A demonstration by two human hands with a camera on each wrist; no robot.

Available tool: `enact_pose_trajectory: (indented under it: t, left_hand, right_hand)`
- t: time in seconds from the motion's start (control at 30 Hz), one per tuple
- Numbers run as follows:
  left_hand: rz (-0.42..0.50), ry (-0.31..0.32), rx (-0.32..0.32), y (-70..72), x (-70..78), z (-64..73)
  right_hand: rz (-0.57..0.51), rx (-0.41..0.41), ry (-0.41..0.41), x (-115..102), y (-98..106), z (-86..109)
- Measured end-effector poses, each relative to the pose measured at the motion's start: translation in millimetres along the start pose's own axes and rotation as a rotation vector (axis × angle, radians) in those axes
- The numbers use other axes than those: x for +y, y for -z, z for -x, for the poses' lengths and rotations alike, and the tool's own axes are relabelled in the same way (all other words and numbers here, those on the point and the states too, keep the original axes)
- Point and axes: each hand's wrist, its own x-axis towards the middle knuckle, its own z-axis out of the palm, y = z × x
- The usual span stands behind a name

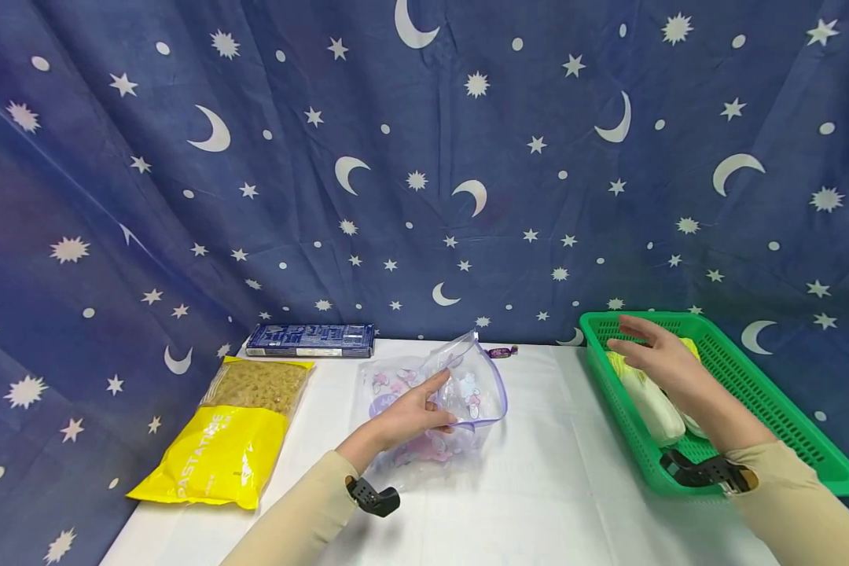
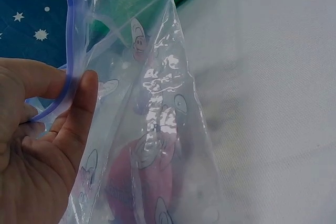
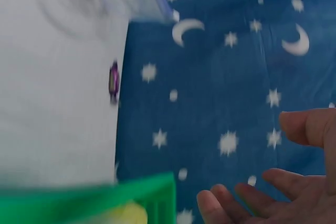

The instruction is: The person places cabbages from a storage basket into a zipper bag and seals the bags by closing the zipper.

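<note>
A clear zip bag (image 1: 428,450) with a purple zip edge and pink cartoon prints lies on the white table, its mouth spread apart. My left hand (image 1: 409,415) pinches the rim; in the left wrist view, thumb and fingers (image 2: 79,114) meet across the purple zip strip. Over the near left part of a green basket (image 1: 785,385), my right hand (image 1: 658,363) hovers with fingers spread and nothing held. Below it in the basket lie pale cabbages (image 1: 652,410) with yellow leaf tips, partly hidden by the hand and forearm.
A yellow pasta bag (image 1: 233,444) lies at the table's left. Behind it, along the back edge, is a flat dark-blue package (image 1: 311,341). One small purple wrapped candy (image 1: 502,352) sits just behind the zip bag. A blue star-patterned curtain (image 1: 424,157) borders the table.
</note>
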Motion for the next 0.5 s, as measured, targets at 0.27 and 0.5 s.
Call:
enact_pose_trajectory:
  t: [0.27, 0.5]
  left_hand:
    - [0.005, -0.006, -0.009, 1.0, -0.7, 1.3]
    - [0.006, 0.004, -0.004, 0.6, 0.0, 3.3]
  right_hand:
    - [-0.019, 0.041, -0.064, 29.5, 36.8, -7.7]
    - [-0.001, 0.1, -0.152, 53.4, 64.5, -11.8]
